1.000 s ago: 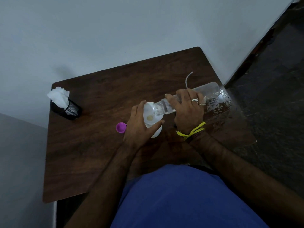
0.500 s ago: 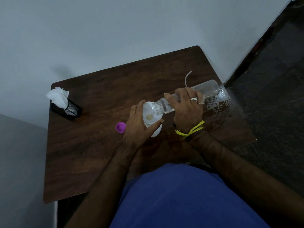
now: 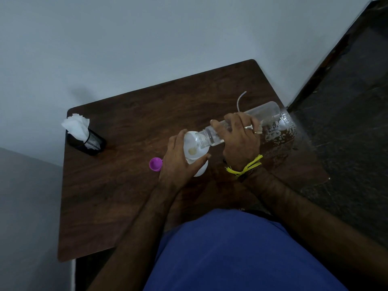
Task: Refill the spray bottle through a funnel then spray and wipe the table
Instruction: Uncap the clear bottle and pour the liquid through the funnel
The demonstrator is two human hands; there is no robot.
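Note:
A white funnel sits in the mouth of a white spray bottle at the middle of the dark wooden table. My left hand wraps around the funnel and bottle top from the left. My right hand grips a clear plastic water bottle, tipped almost level, its open neck over the funnel. Most of the spray bottle is hidden under my left hand. The sprayer's thin dip tube curves up behind my right hand; its head is hidden.
A purple cap lies on the table just left of my left hand. A black mesh holder with white tissues stands at the far left corner. The table meets a grey wall behind; dark floor lies to the right.
The water bottle's base has risen slightly, steepening the tilt toward the funnel. Both hands keep their hold and places.

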